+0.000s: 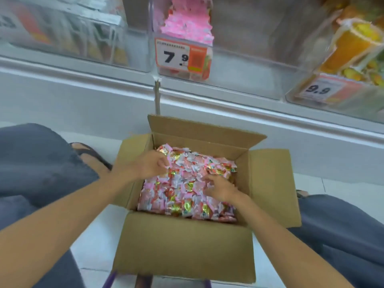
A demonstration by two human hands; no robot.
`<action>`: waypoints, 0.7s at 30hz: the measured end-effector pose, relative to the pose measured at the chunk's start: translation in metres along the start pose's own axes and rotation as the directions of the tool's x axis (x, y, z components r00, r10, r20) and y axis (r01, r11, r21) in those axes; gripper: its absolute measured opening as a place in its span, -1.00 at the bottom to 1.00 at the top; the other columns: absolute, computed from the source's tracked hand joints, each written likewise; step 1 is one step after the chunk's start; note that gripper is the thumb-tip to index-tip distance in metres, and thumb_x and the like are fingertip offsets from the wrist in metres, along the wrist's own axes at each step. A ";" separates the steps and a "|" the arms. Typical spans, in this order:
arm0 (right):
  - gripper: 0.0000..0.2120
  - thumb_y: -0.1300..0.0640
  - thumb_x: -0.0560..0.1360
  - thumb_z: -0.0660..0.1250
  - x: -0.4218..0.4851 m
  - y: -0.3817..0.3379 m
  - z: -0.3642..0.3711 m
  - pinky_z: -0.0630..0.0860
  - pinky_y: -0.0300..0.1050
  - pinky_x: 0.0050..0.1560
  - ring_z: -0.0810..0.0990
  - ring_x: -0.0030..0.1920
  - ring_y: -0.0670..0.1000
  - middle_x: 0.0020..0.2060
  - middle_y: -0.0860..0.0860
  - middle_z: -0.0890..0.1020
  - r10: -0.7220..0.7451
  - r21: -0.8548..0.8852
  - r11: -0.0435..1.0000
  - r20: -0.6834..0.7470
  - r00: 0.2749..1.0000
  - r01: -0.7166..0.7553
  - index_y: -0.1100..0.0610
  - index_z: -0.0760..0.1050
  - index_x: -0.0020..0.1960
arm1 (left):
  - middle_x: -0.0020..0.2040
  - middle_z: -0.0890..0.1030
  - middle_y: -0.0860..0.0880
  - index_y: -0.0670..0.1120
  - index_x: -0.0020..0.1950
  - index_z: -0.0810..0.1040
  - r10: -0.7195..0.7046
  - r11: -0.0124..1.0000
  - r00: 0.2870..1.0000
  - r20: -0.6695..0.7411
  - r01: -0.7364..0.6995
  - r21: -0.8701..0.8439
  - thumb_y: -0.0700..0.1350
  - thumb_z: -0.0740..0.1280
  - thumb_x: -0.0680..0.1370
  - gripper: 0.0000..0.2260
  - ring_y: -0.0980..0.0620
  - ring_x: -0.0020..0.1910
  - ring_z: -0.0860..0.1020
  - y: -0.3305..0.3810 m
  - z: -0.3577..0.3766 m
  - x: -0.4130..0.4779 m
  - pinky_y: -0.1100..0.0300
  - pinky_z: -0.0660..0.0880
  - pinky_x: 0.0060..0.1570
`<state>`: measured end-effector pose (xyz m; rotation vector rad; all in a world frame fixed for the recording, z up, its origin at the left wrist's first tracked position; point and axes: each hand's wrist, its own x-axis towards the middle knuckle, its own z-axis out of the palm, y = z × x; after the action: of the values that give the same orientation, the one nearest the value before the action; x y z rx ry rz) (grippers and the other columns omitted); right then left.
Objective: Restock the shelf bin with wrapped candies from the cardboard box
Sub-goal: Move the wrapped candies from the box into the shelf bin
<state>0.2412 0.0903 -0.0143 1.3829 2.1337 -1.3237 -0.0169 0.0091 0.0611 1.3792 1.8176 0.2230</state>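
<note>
Obs.: the cardboard box (182, 246) sits open on the floor (97, 235) between the person's knees, filled nearly to the brim with wrapped candies (182, 196). Left hand (149, 165) is in the far left part of the heap, fingers curled down round a few wrappers. Right hand (220, 188) is nearer the person and just right of the left hand, fingers bent into the heap. Blur hides whether it has closed on anything, so its grip cannot be told. The shelf bin (207, 59) with the 7.9 price tag (178, 57) stands well above and beyond both hands, with pink candies piled in it.

Risks, as judgement:
1. The wrappers look slick and loose. A shallow pinch would probably shed pieces on the lift, and the long upward carry gives them room to fall to the floor or behind the box.
2. The box's far flap (199, 127) stands upright between the hands and the shelf, so a low carry could catch it and knock the handful.
3. The neighbouring bin (342, 84), up and to the right of the right hand, holds different goods, and a careless drop could mix stock.
4. The pile in the target bin looks tall at the back, so candies tipped onto its slope may slide.
</note>
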 end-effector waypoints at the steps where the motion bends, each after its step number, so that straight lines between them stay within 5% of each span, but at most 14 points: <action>1: -0.49 0.19 0.52 0.40 0.002 0.010 0.015 0.48 -0.07 0.26 0.46 0.35 0.06 0.36 0.03 0.46 0.028 0.024 0.999 0.046 0.999 -0.029 0.10 0.37 0.44 | -0.13 0.58 0.08 -0.04 0.02 0.64 -0.043 0.999 0.999 0.014 0.043 0.000 -0.20 0.38 0.55 -0.90 0.10 -0.08 0.54 -0.014 0.010 -0.002 0.30 0.35 -0.06; 3: -0.46 0.21 0.56 0.35 0.007 0.023 0.038 0.43 -0.19 0.27 0.36 0.44 0.08 0.45 0.02 0.37 0.051 0.016 0.998 0.115 0.992 -0.053 0.07 0.30 0.50 | -0.04 0.64 -0.01 0.03 -0.07 0.61 -0.083 0.996 0.996 0.029 0.084 -0.029 -0.22 0.38 0.54 -0.87 0.25 -0.22 0.53 -0.037 0.026 0.000 0.41 0.35 -0.14; 5: -0.47 0.19 0.60 0.27 0.012 0.030 0.053 0.40 -0.12 0.33 0.35 0.45 0.12 0.50 0.05 0.31 0.050 -0.076 0.996 0.151 0.987 -0.038 0.01 0.24 0.53 | 0.07 0.66 -0.13 -0.06 -0.06 0.63 -0.097 0.993 0.994 0.039 0.100 -0.067 -0.26 0.37 0.54 -0.89 0.28 -0.16 0.59 -0.051 0.037 0.002 0.53 0.35 -0.25; 10: -0.44 0.24 0.60 0.20 0.031 0.043 0.067 0.03 0.06 0.54 0.06 0.56 0.16 0.55 0.08 0.18 0.022 -0.418 0.906 0.182 0.983 0.057 0.01 0.16 0.56 | -0.14 0.59 0.14 0.01 -0.01 0.60 -0.098 0.983 0.992 0.083 0.109 -0.147 -0.17 0.39 0.54 -0.92 0.13 -0.04 0.56 -0.056 0.048 0.010 0.39 0.40 -0.15; 15: -0.76 0.23 0.54 0.32 0.039 0.047 0.055 0.15 0.05 0.48 0.19 0.48 0.14 0.41 0.04 0.36 -0.058 -0.452 0.886 0.101 0.993 0.098 0.06 0.48 0.19 | 0.02 0.63 0.04 0.08 -0.03 0.58 -0.102 0.975 0.986 0.132 0.125 -0.184 -0.10 0.41 0.55 -0.93 0.10 0.02 0.60 -0.050 0.056 0.013 0.19 0.53 0.07; 17: -0.80 0.25 0.50 0.35 0.040 0.047 0.056 0.25 0.04 0.41 0.39 0.31 0.09 0.18 0.01 0.53 -0.074 -0.396 0.911 0.111 0.991 0.113 0.04 0.45 0.06 | 0.01 0.64 0.05 0.09 -0.04 0.60 -0.102 0.970 0.984 0.143 0.130 -0.205 -0.11 0.41 0.55 -0.92 0.10 0.02 0.61 -0.046 0.060 0.009 0.18 0.54 0.08; 19: -0.70 0.27 0.49 0.33 0.036 0.048 0.064 0.28 0.04 0.38 0.46 0.17 0.08 0.05 0.03 0.58 -0.069 -0.412 0.902 0.149 0.986 0.126 0.05 0.43 0.18 | -0.01 0.64 0.05 0.06 0.00 0.61 -0.108 0.965 0.982 0.154 0.141 -0.221 -0.12 0.40 0.55 -0.92 0.10 0.02 0.61 -0.043 0.063 0.005 0.27 0.52 -0.01; 21: -0.58 0.23 0.51 0.33 0.036 0.056 0.073 0.19 0.04 0.43 0.37 0.29 0.13 0.22 0.08 0.50 -0.093 -0.479 0.867 0.119 0.989 0.139 0.07 0.40 0.35 | -0.01 0.64 0.04 0.04 0.02 0.60 -0.110 0.960 0.981 0.157 0.146 -0.239 -0.13 0.40 0.56 -0.92 0.11 0.02 0.61 -0.041 0.063 0.002 0.35 0.47 -0.08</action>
<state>0.2523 0.0588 -0.1074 0.9796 2.3007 -0.7763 -0.0032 -0.0257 -0.0043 1.0708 1.6889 0.2686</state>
